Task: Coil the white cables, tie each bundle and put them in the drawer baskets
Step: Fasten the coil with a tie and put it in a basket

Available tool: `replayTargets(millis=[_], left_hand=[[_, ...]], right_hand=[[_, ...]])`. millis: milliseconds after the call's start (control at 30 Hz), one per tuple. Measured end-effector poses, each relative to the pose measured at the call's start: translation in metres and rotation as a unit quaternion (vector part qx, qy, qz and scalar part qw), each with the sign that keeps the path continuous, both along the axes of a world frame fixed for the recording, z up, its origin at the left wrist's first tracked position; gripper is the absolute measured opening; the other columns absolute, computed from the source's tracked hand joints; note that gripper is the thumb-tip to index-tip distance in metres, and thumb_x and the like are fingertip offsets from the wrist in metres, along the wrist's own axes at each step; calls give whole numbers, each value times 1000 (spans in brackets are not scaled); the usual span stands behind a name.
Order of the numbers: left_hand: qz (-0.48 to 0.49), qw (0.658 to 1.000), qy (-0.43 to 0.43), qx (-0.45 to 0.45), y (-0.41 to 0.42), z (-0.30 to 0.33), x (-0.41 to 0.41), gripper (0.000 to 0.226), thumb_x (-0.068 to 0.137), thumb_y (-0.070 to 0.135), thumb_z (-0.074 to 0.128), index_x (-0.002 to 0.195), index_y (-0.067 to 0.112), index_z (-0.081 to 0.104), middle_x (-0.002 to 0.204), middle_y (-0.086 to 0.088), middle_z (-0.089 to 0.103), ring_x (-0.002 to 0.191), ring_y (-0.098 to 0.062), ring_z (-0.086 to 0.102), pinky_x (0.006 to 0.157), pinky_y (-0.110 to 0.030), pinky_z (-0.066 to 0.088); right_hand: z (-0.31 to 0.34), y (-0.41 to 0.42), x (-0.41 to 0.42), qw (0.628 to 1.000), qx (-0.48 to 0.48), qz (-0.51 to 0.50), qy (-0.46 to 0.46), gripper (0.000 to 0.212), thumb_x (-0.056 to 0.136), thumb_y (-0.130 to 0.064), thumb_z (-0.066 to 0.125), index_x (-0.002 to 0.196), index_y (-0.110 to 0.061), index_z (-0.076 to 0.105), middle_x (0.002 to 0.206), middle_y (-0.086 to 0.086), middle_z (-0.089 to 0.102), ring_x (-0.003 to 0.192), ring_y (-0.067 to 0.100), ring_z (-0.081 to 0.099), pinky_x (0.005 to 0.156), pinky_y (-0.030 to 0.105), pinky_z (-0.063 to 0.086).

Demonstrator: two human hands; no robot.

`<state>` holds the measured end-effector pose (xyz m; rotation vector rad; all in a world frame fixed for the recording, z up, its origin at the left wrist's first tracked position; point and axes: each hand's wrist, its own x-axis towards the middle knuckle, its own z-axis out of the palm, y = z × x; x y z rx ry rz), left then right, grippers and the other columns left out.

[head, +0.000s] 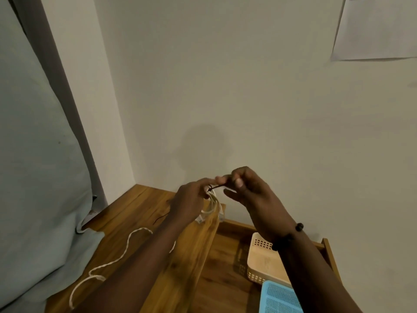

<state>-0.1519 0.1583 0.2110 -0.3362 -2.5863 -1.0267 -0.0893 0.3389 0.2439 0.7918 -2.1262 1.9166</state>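
My left hand [191, 199] grips a small coil of white cable [211, 205] held up above the wooden top, its loops hanging below my fingers. My right hand [246, 188] pinches a thin dark tie [214, 187] that runs to the top of the coil. A second white cable [112, 259] lies loose and uncoiled across the wooden top [133, 213] at lower left. Below on the right the drawer stands open with a beige basket [264, 263] and a blue basket [278, 299] inside. The beige basket looks empty; my right forearm hides part of it.
Another thin dark tie [160, 218] lies on the wooden top near my left wrist. A pale blue cushion or fabric [40, 177] presses against the left side. The drawer's wooden rim [326, 245] sits close to the white wall. A paper sheet [379, 28] hangs at upper right.
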Motion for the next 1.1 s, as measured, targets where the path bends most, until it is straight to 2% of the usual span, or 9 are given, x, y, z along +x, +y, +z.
replayTargets(millis=[100,233,300,400,567,700,833,967,1100], left_hand=[[-81,997,-9,-6,4,-3,14,33,100,16,45,121,35,63,102,11,66,92,-6,62,77,-19,53],[-107,993,45,8,19,-11,32,22,99,31,48,108,33,68,92,18,70,81,0,64,69,-21,56],[-121,990,62,32,28,-10,42,25,97,40,47,101,30,70,84,18,70,76,-1,65,64,-21,56],[-106,993,42,42,34,-10,43,39,89,62,44,113,42,67,85,16,72,66,2,62,54,-13,48],[-117,991,-7,57,33,-13,33,31,92,56,47,122,61,52,96,10,74,59,-5,61,54,-27,52],[-128,988,-30,79,30,-7,31,22,94,50,48,110,54,63,99,16,71,89,-5,66,77,-36,59],[-165,978,-43,118,33,6,38,26,95,37,53,103,62,56,90,22,66,88,8,62,74,-8,49],[-205,968,-31,139,37,5,42,33,92,41,52,124,50,56,108,18,68,103,5,61,84,-6,47],[-200,960,-27,194,43,1,46,27,87,46,54,112,47,64,107,31,67,107,8,58,82,-6,46]], right_hand=[[6,5,-15,970,-224,35,-89,21,105,-17,33,97,-5,48,86,10,59,88,24,67,88,39,54],[18,15,-38,929,-341,-38,-141,29,105,-10,29,81,-13,45,75,1,46,59,11,39,59,27,43],[22,18,-45,925,-343,-66,-148,30,105,-10,29,79,-14,44,74,0,46,55,9,35,52,23,36],[22,17,-46,938,-315,-52,-134,27,105,-13,30,84,-14,46,74,-1,47,54,8,34,51,21,33],[23,9,-32,970,-227,16,-84,18,105,-17,32,94,-11,45,77,-1,47,58,8,34,55,23,34],[26,8,-20,966,-237,66,-77,22,105,-16,31,90,-11,46,76,0,46,58,9,35,54,24,37],[33,3,-13,953,-282,93,-61,24,105,-16,31,88,-12,47,77,0,46,57,8,34,53,21,35],[39,9,-29,963,-259,20,-68,25,106,-16,31,87,-13,47,76,-1,48,56,7,32,51,19,32],[31,12,-38,968,-236,-11,-84,24,106,-16,31,87,-13,47,75,-2,49,56,7,32,50,19,31]])
